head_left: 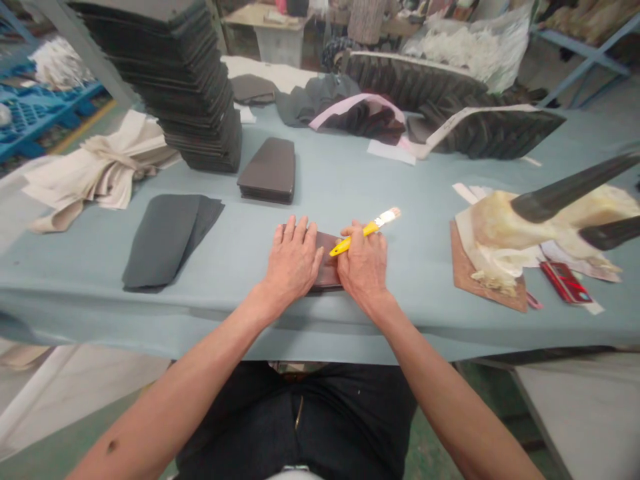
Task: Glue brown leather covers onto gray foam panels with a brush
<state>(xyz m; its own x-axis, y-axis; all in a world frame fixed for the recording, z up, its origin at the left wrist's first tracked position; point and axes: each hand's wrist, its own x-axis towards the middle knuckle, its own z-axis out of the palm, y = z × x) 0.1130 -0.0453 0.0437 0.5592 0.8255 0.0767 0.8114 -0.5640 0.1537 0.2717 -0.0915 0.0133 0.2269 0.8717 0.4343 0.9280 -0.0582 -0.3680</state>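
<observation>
A small dark brown stack of flat panels (329, 272) lies on the table in front of me. My left hand (293, 259) rests flat on its left part, fingers stretched out. At the stack's right edge is my right hand (365, 263), its fingers curled round a yellow-handled paintbrush (370, 229). The brush's pale bristles point up and to the right, away from the stack. Both hands cover much of the panels. Just beyond stands a neat stack of brown panels (269, 170), and dark grey sheets (163, 237) lie fanned to the left.
A tall pile of dark panels (200, 87) rises at the back left, beside tied beige strips (107, 160). Fanned dark pieces (485, 130) line the back. At right are a glue-crusted container (500, 227) with dark handles and a red box (565, 282).
</observation>
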